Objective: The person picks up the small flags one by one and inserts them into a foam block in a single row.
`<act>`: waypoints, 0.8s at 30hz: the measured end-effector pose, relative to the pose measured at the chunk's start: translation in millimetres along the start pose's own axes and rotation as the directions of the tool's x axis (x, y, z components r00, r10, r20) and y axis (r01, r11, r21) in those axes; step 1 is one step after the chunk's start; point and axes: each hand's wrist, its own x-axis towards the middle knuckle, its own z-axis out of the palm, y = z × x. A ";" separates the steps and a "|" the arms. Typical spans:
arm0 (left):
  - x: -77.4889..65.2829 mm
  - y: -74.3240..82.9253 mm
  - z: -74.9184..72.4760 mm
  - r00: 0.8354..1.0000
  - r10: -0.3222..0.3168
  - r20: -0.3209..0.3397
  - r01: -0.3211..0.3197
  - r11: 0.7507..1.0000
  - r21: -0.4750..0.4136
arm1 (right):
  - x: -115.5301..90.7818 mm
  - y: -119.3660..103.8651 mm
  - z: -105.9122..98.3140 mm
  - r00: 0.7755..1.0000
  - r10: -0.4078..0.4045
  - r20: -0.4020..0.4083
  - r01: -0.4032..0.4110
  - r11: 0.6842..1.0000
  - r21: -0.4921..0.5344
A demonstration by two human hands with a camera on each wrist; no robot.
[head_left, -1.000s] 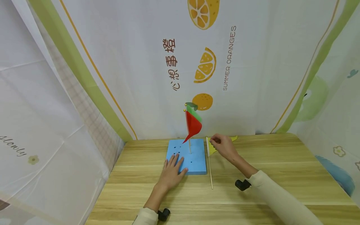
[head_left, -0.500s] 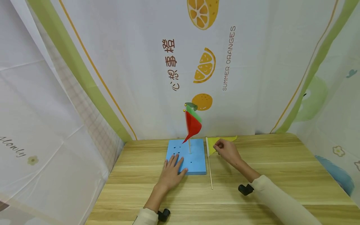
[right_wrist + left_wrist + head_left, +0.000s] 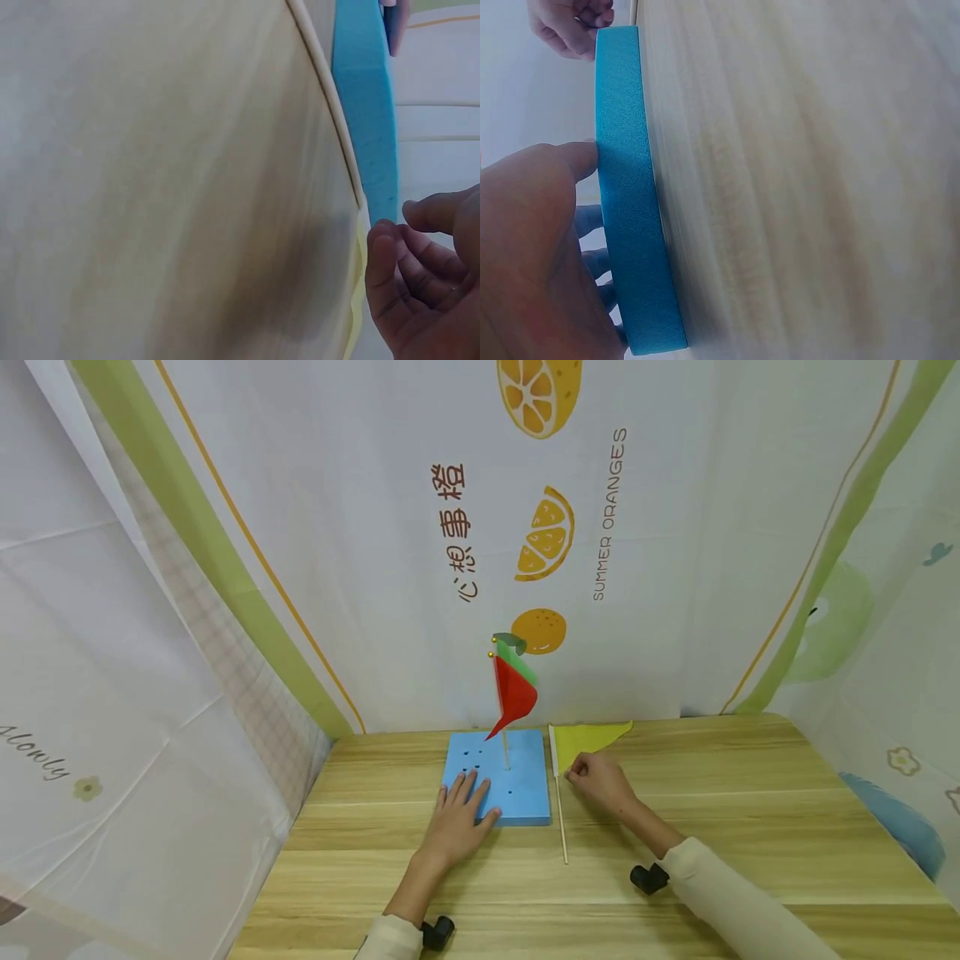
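My left hand [image 3: 453,828] rests with spread fingers on the blue board [image 3: 525,806], a thick block with several small holes. Upright on thin sticks stand a red flag [image 3: 514,695] and, partly hidden behind it, a green flag [image 3: 525,667]; the red one's stick enters the board. To the board's right a yellow flag [image 3: 581,742] lies on the table, its stick [image 3: 562,831] pointing toward me. Beside the lower end of its cloth is my right hand [image 3: 603,785]. In the right wrist view its thumb and bent fingers [image 3: 382,262] are apart, with nothing between them.
The wooden table [image 3: 720,827] reaches back to a white curtain [image 3: 360,568] printed with oranges. More white cloth [image 3: 135,693] hangs on the left side. A black wrist camera [image 3: 648,878] sits under the right sleeve.
My right hand has moved off the yellow flag's cloth, down and toward me, to the cloth's lower end. The flag lies where it was, and my left hand has kept its place.
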 end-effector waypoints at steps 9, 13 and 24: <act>-0.4 0.8 -1.3 1.000 -0.001 0.007 0.001 1.000 -0.001 | -1.0 -0.3 14.6 1.000 -0.026 0.017 0.027 0.998 -0.049; -0.1 0.7 -1.2 1.000 0.001 0.008 -0.001 1.000 -0.002 | -3.4 -1.1 19.7 0.999 -0.026 0.029 0.028 0.997 -0.075; -0.2 -1.9 0.7 1.000 0.005 0.003 -0.005 1.000 -0.005 | -7.3 -7.0 26.7 0.998 0.039 0.044 -0.034 0.994 -0.105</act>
